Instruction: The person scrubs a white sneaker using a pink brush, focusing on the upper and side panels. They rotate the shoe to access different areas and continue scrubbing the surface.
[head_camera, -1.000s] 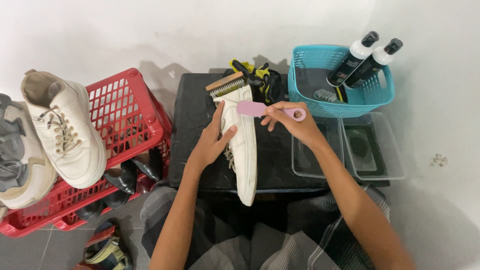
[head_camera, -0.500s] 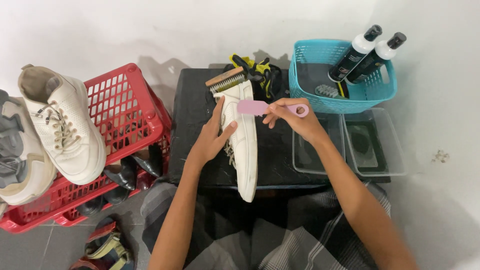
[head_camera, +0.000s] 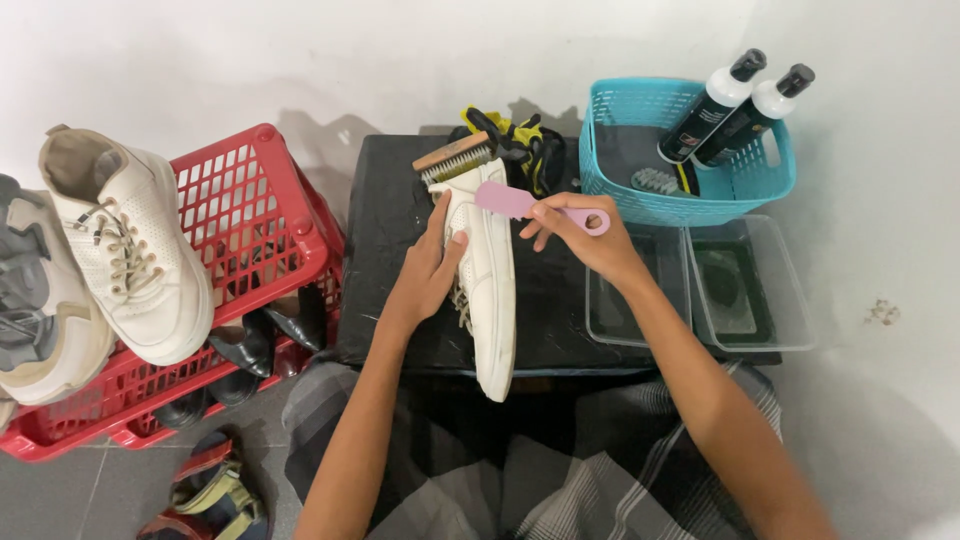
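Note:
A white sneaker (head_camera: 492, 300) lies on its side along a low black table (head_camera: 385, 250), toe toward me. My left hand (head_camera: 428, 268) presses on its upper near the laces and holds it steady. My right hand (head_camera: 585, 240) grips the handle of a pink brush (head_camera: 520, 203), whose head rests on the sneaker's far end. A wooden brush (head_camera: 455, 158) and a yellow-and-black cloth bundle (head_camera: 525, 150) lie just beyond the shoe.
A teal basket (head_camera: 690, 205) at the back right holds two black-and-white bottles (head_camera: 735, 100) and a small brush. Two clear trays (head_camera: 750, 290) sit on the right. A red crate (head_camera: 250, 260) on the left carries white sneakers (head_camera: 125, 255); dark shoes lie under it.
The pink brush has slid a little further along the sneaker toward its far end and tilted. My left hand shifted slightly up the shoe.

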